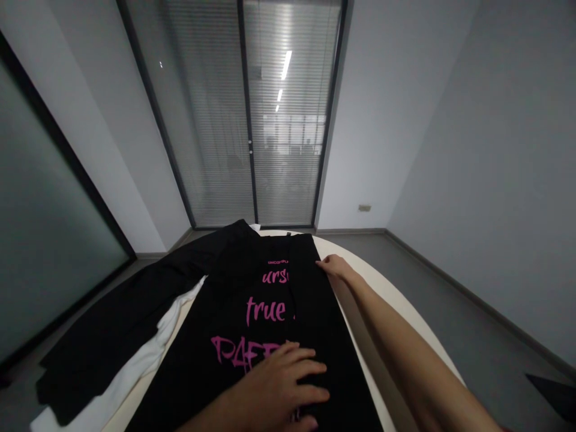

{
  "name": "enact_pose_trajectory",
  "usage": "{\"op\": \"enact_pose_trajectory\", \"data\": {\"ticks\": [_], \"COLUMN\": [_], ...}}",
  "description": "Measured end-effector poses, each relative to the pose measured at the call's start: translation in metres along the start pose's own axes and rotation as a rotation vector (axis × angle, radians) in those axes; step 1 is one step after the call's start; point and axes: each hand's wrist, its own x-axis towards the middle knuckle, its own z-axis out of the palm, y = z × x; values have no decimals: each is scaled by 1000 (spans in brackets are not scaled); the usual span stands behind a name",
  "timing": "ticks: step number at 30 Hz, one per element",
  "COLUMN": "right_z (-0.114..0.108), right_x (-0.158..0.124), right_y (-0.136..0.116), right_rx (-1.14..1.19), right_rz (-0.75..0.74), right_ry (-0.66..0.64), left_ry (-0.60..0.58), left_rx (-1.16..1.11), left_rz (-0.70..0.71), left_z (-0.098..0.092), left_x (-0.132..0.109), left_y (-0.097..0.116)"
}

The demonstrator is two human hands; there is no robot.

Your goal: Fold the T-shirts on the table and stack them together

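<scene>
A black T-shirt (252, 300) with pink lettering lies spread on a white rounded table (396, 300). My left hand (283, 384) rests flat on the shirt's near part, fingers stretched out and apart, covering part of the print. My right arm reaches far forward, and my right hand (333, 266) lies at the shirt's far right edge, fingers extended against the fabric. Neither hand visibly grips anything.
More black clothing (117, 324) and a white garment (135, 366) lie heaped at the table's left. A glass door with blinds (252, 120) stands ahead, grey walls on both sides, and grey floor (472, 336) lies to the right.
</scene>
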Motion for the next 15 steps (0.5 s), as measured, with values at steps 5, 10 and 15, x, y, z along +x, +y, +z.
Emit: {"op": "enact_pose_trajectory", "data": {"ticks": [5,10,15], "right_z": [6,13,20], "right_x": [-28,-52,-71], "right_y": [9,10,9], "right_rx": [16,46,78], "right_rz": [-59,-63,-72], "right_ry": [-1,79,117], "left_ry": [-36,-37,36], "left_rx": [16,91,48], "left_rz": [85,81,74], "left_z": [-4,-9,-6], "left_x": [-5,-9,-13], "left_y": [12,21,28]}}
